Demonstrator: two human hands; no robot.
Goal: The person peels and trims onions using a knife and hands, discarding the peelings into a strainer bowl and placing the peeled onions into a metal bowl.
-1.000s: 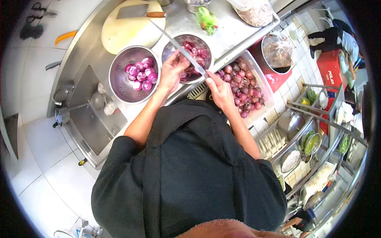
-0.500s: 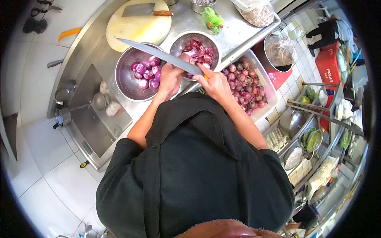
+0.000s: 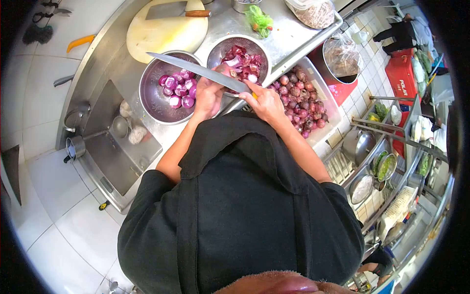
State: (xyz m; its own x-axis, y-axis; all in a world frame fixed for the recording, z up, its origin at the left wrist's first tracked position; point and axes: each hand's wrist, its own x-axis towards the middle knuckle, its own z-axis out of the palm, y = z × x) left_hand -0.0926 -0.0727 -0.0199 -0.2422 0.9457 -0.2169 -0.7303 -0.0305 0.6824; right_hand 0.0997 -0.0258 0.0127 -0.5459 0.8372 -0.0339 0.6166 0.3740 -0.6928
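Knife (image 3: 198, 70) has swung leftward since earlier, right hand (image 3: 268, 104) gripping it, left hand (image 3: 208, 98) curled, its hold unclear

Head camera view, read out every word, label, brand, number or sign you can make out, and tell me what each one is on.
"POLAR", on the side of the red box.
Small marks beneath it on the same box: too small to read with certainty.
No writing can be made out on the knife or the cleaver.
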